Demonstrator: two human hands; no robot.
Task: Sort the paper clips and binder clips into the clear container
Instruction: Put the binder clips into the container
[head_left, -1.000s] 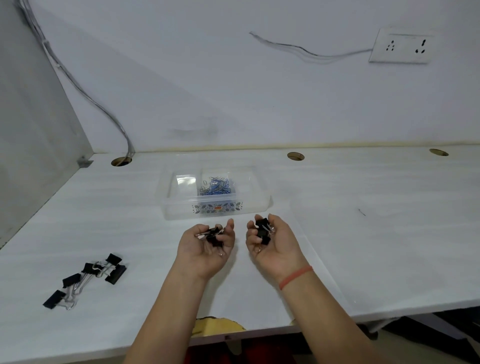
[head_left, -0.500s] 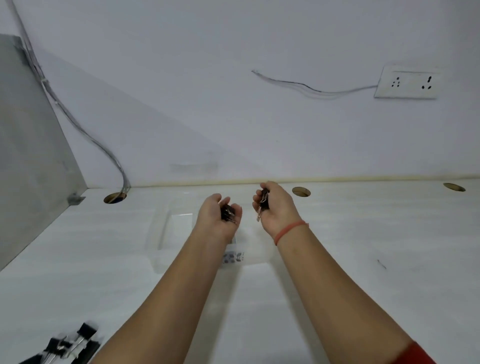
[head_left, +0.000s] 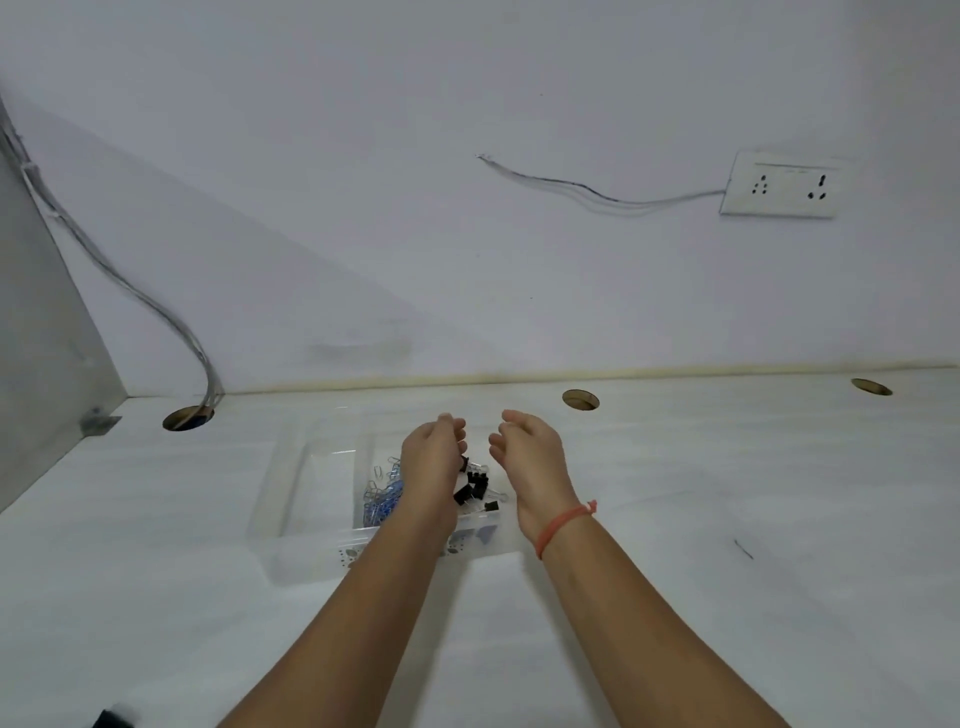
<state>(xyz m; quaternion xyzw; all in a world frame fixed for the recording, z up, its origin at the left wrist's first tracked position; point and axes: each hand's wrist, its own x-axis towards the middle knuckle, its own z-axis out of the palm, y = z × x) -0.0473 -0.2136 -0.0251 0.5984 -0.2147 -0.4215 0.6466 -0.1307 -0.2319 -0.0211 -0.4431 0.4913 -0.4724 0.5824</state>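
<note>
White wall (head_left: 467, 234) fills the background, with a socket (head_left: 779, 184) at upper right and a cable (head_left: 130, 291) running down into a hole at left. Below it lies the white surface (head_left: 727, 519). The clear container (head_left: 301, 493) stands on the surface, directly ahead of you. Your left hand (head_left: 434, 460) and right hand (head_left: 527, 460) hover side by side over the container's right part. The fingers of both hands are loosely curled and hold nothing visible. Blue paper clips (head_left: 383, 501) lie piled inside the container. Black binder clips (head_left: 475, 488) lie just to their right, partly hidden by your left hand. A red band (head_left: 566, 525) circles your right wrist.
</note>
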